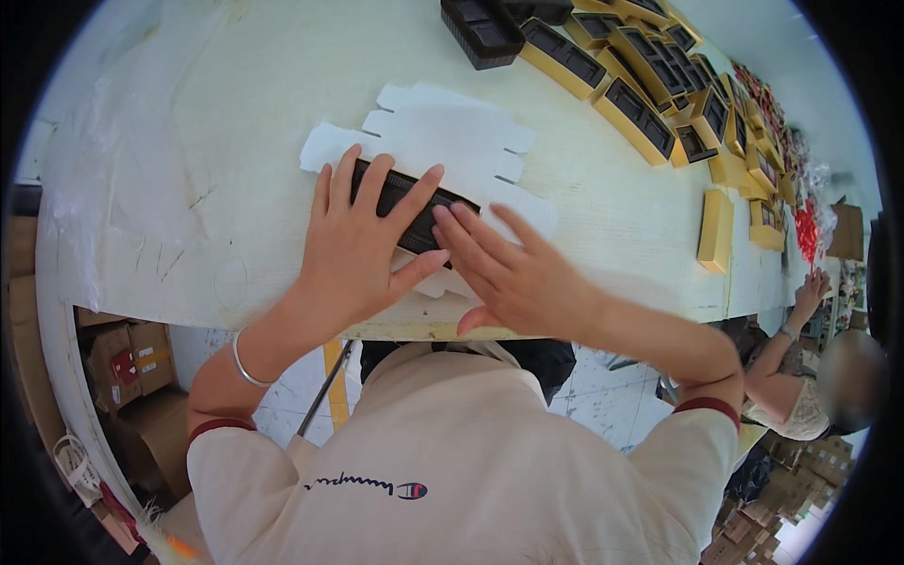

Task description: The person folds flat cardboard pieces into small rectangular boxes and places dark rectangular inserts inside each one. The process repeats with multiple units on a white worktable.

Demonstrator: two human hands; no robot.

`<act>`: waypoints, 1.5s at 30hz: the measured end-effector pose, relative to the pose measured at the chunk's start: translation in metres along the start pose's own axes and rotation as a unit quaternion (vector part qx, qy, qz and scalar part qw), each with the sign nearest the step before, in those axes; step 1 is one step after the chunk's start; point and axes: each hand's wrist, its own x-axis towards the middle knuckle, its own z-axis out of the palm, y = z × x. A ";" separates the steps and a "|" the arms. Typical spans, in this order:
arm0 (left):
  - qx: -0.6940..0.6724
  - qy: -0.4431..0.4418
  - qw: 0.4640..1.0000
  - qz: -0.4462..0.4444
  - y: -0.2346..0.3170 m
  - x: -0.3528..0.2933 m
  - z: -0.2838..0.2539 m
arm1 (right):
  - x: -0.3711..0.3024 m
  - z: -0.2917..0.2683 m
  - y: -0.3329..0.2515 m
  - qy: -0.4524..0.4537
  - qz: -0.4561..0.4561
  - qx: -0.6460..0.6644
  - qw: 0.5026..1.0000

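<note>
Over the middle of a white cardboard sheet, flat with notched flaps, the left grip, a bare hand, lies with its fingers spread across a black rectangular plastic tray, its thumb reaching the tray's near long edge. The right grip, also bare and slightly blurred, has most of its fingers laid close together on the tray's right part, one finger apart on the far side and the thumb held out toward the near edge; whether either one pinches the tray, I cannot tell. The tray lies slanted on the sheet, which rests on a pale, wide bench. A silver bangle circles the left forearm. Toward the far right, well apart from the sheet, stands a crowded group of gold oblong boxes with black inserts, with a plain gold box near them. At the far edge sits a deep black plastic tray, beside the group. Beyond the boxes, at the right, a co-worker's bare arm is raised.
</note>
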 end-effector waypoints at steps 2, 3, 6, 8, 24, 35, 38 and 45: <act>0.006 -0.018 1.000 -0.006 0.002 -0.001 -0.001 | -0.001 0.008 -0.010 0.021 0.058 0.059 0.996; -0.012 -0.027 1.000 -0.005 0.002 0.000 -0.003 | -0.001 0.011 -0.014 0.031 0.087 0.089 0.992; -0.092 -0.063 0.994 0.017 -0.012 0.010 -0.019 | -0.003 0.011 -0.010 0.046 0.093 0.175 0.979; -0.116 -0.067 0.990 0.041 -0.025 0.012 -0.023 | -0.003 0.009 -0.006 0.067 0.091 0.213 0.970; -0.233 0.009 0.969 0.086 0.013 0.015 0.003 | -0.039 0.004 0.011 0.198 0.172 0.201 0.944; -0.115 -0.169 0.977 0.052 -0.027 -0.004 -0.019 | -0.139 -0.005 0.070 0.172 0.367 0.096 0.909; -0.081 -0.098 0.990 0.064 -0.017 -0.010 -0.005 | -0.067 -0.003 0.017 0.149 0.210 0.149 0.955; -0.150 -0.137 0.978 0.044 -0.009 -0.005 -0.025 | -0.002 0.006 0.010 0.091 0.123 0.268 0.951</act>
